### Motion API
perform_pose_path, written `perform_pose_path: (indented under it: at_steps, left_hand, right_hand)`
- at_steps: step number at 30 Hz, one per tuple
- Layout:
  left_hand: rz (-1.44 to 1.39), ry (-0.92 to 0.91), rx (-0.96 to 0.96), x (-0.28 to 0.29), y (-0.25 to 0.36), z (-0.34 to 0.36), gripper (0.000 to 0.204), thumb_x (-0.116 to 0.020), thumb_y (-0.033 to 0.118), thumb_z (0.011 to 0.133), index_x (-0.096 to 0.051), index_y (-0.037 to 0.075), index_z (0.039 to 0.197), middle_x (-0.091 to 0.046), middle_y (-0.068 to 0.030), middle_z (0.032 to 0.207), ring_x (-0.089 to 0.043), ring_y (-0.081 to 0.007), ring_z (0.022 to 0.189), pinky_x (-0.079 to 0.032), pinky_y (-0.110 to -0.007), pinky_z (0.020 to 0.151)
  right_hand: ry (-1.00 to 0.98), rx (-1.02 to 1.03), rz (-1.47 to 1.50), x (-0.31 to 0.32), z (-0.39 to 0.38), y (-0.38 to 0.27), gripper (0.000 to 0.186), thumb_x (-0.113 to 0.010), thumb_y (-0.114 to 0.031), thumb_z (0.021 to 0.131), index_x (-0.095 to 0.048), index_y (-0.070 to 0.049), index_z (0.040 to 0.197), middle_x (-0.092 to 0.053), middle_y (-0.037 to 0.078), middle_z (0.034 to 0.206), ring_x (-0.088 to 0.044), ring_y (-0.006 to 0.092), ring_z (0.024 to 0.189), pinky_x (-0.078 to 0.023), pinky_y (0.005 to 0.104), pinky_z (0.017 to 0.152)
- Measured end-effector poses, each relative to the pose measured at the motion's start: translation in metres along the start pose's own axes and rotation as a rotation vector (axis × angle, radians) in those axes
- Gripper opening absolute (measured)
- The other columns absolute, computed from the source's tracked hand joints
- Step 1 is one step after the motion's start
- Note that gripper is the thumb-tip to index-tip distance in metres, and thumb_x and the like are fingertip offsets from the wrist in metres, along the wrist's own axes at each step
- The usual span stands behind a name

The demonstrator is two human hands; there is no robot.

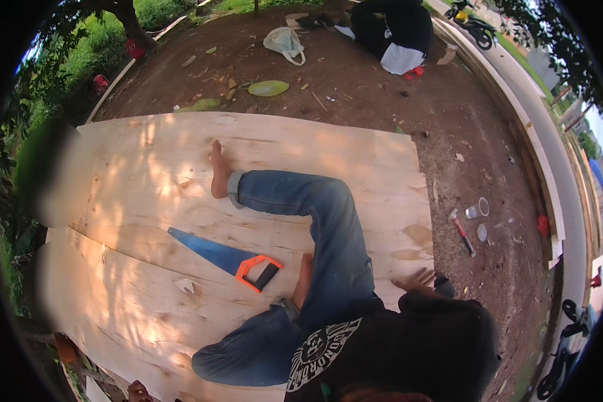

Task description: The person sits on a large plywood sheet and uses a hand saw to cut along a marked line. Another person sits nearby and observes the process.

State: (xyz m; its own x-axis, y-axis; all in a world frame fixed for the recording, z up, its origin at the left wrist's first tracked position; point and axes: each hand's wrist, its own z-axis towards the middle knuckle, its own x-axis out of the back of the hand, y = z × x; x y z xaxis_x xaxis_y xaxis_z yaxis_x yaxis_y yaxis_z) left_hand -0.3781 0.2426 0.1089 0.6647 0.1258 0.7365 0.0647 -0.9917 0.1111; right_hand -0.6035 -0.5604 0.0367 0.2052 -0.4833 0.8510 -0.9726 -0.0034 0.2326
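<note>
Whether the brown shape [139, 391] cut off at the lower edge was the left hand could not be told, nor how its fingers stood. The right hand [414, 280] rested at the plywood's [362, 149] right edge, fingers loosely spread, gripping nothing visible; a dark object [443, 285] beside it was too unclear to name. A blue-bladed handsaw [226, 259] lay flat on the plywood, near a bare foot [303, 280]. Blur hid the plywood's left side. Farther off, the top edge cut off a dark-clothed person [382, 30].
</note>
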Motion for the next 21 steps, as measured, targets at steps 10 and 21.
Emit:
perform_pose_path:
  at_steps: [10,21]
  left_hand:
    - [0.071,-0.101,-0.693,0.145,-0.119,-0.001,0.024,-0.075,0.009,0.060,-0.066,0.011,0.082,-0.057,-0.0087,0.089,-0.058,-0.0302,0.086,-0.050,-0.044,0.072]
    - [0.052,0.197,-0.798,0.129,-0.040,-0.050,0.023,-0.068,0.006,0.055,-0.058,0.009,0.076,-0.047,-0.0077,0.073,-0.051,-0.0286,0.068,-0.040,-0.037,0.055]
  right_hand:
    - [-0.121,0.077,-0.001,0.011,0.022,-0.022,0.176,-0.083,-0.086,0.047,0.023,0.000,0.158,0.027,0.036,0.162,0.024,0.0539,0.150,-0.005,0.0790,0.114]
    - [-0.190,0.392,-0.122,0.008,0.043,0.003,0.179,-0.082,-0.088,0.048,0.021,0.017,0.150,0.010,0.059,0.149,0.007,0.0731,0.142,-0.017,0.0759,0.115]
